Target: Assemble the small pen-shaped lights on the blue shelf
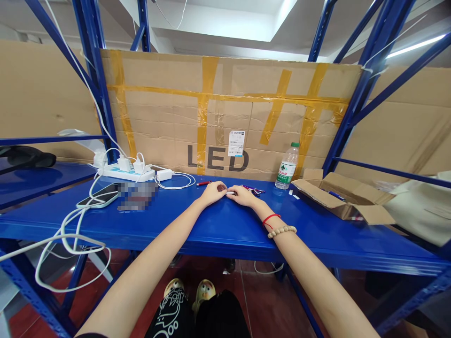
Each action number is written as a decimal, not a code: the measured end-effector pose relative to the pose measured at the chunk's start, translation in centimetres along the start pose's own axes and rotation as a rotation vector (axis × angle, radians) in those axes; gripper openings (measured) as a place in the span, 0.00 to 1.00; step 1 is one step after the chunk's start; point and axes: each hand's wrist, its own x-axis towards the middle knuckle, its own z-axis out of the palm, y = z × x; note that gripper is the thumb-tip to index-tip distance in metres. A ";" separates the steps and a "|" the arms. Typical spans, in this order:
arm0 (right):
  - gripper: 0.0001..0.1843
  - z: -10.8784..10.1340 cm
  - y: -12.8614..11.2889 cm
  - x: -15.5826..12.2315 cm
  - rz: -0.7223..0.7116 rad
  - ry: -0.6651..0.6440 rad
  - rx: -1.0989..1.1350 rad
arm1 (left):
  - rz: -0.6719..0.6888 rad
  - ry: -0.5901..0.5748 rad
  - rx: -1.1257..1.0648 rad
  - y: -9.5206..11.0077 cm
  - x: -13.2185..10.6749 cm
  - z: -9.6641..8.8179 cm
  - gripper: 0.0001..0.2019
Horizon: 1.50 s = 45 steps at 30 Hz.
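At the middle of the blue shelf, my left hand (214,192) and my right hand (244,195) meet at the fingertips. Both have curled, closed fingers. A small white and dark slim piece (230,192) shows at the right fingertips; most of it is hidden, so its kind is unclear. Whatever the left fingers pinch is out of sight. Just beyond my left hand lies a red pen (204,183). Several dark and purple slim items (254,190), perhaps pens, lie behind my right hand, partly covered by it.
On the left are a white power strip (128,174), a phone (100,195) and looping white cables (75,237). A water bottle (287,168) stands at the back right. Beside it sits an open cardboard box (319,197). Cardboard (165,122) walls the rear; blue posts (93,70) flank it.
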 end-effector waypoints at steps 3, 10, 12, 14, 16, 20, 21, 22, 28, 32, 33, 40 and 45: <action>0.10 -0.1 0.0 0.0 0.006 -0.006 0.012 | 0.046 -0.062 0.065 -0.2 -0.1 -0.1 0.09; 0.13 -0.6 -0.2 -0.4 0.044 0.049 0.035 | -0.042 -0.065 0.261 -0.1 -0.2 -0.8 0.09; 0.15 -0.6 -0.1 -0.5 0.053 0.058 0.054 | -0.078 -0.044 0.331 0.2 -0.4 -1.0 0.08; 0.16 -0.5 0.0 -0.5 0.061 0.055 0.067 | -0.113 -0.033 0.383 0.5 -0.6 -1.2 0.08; 0.16 -0.5 0.0 -0.4 0.066 0.041 0.056 | -0.137 -0.030 0.420 0.7 -0.7 -1.3 0.09; 0.16 -0.8 -0.3 -0.5 0.133 0.031 -0.001 | -0.189 0.009 0.477 0.5 -0.7 -1.4 0.09; 0.16 -0.9 -0.4 -0.6 0.173 0.043 -0.025 | -0.211 0.026 0.492 0.4 -0.7 -1.5 0.09; 0.17 -1.1 -0.5 -0.7 0.218 0.060 -0.059 | -0.236 0.042 0.508 0.3 -0.7 -1.5 0.09; 0.16 -2.3 -1.1 -1.4 0.443 0.131 -0.306 | -0.354 0.151 0.610 0.0 -0.7 -1.8 0.09; 0.16 -2.3 -1.2 -1.5 0.503 0.078 -0.349 | -0.398 0.178 0.635 -0.2 -0.7 -1.8 0.09; 0.16 -2.3 -1.1 -1.5 0.498 0.069 -0.345 | -0.405 0.180 0.634 -0.2 -0.7 -1.8 0.09; 0.17 -2.0 -0.9 -1.4 0.474 0.079 -0.328 | -0.382 0.250 0.684 -0.5 -0.8 -1.7 0.11; 0.16 -2.1 -1.2 -1.4 0.493 0.064 -0.351 | -0.285 0.234 0.525 0.4 -0.7 -1.6 0.10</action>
